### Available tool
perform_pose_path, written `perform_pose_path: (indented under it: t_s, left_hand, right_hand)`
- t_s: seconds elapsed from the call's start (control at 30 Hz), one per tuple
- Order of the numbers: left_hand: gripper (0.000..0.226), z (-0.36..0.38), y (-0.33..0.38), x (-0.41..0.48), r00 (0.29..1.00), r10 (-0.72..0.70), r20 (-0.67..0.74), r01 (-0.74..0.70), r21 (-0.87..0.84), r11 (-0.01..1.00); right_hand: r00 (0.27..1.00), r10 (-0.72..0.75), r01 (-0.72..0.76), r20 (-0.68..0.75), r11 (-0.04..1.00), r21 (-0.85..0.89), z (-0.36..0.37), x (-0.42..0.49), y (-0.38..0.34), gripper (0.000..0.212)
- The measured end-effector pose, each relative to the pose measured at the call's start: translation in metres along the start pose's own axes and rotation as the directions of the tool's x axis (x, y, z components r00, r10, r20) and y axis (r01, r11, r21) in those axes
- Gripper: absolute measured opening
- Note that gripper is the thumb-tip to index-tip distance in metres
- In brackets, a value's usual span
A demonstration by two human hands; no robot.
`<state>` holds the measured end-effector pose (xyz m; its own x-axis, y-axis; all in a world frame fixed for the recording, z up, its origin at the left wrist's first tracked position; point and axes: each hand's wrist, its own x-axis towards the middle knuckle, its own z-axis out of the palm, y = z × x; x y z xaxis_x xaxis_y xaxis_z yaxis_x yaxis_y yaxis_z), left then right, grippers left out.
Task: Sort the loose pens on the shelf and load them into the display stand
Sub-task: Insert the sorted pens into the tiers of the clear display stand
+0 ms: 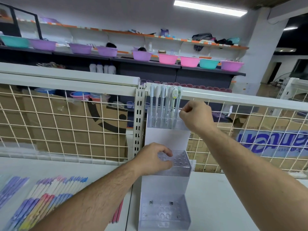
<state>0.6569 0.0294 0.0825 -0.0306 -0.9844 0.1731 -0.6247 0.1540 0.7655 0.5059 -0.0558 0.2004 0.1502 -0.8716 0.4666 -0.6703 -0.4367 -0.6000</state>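
Note:
A clear acrylic display stand (166, 139) with three tiers of hole trays stands on the white shelf against the wire grid. Several white pens (165, 104) stand upright in the top tier. My right hand (195, 116) is at the top tier's right end, fingers curled and pinching the rightmost pen or the tray edge; I cannot tell which. My left hand (154, 158) grips the left side of the middle tier (180, 162), which holds no pens. The bottom tier (164, 214) holds none either. Loose pens (50, 195) in purple, white, blue and pink lie in rows at the lower left.
A white wire grid panel (66, 124) backs the shelf, with cardboard boxes (93, 130) behind it. Two pink pens (116, 214) lie just left of the stand's base. Bare white shelf surface (225, 205) extends to the right. Coloured basins (166, 58) line a far shelf.

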Motion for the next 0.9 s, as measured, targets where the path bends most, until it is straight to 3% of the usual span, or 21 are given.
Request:
perform_pose_path:
  t_s: [0.23, 0.37, 0.53, 0.9]
  left_hand:
    - [0.028, 0.001, 0.002, -0.004, 0.999, 0.008, -0.042, -0.008, 0.005, 1.000]
    - [0.036, 0.003, -0.004, -0.009, 0.994, 0.073, -0.084, -0.064, 0.108, 0.992]
    - [0.039, 0.005, -0.014, -0.020, 0.982, 0.061, -0.180, -0.045, 0.092, 0.995]
    - [0.039, -0.074, -0.069, -0.099, 0.980, -0.071, -0.187, 0.065, -0.036, 0.997]
  right_hand:
    - [0.994, -0.072, 0.065, 0.081, 0.994, 0.089, 0.009, -0.037, 0.023, 0.003]
    - [0.974, -0.090, 0.065, 0.207, 0.990, 0.122, 0.015, -0.051, 0.040, 0.020]
    - [0.954, -0.058, 0.018, 0.293, 0.990, 0.139, 0.025, -0.066, 0.045, 0.028]
    - [0.947, -0.073, 0.054, 0.313, 0.996, 0.069, 0.075, -0.119, -0.031, 0.032]
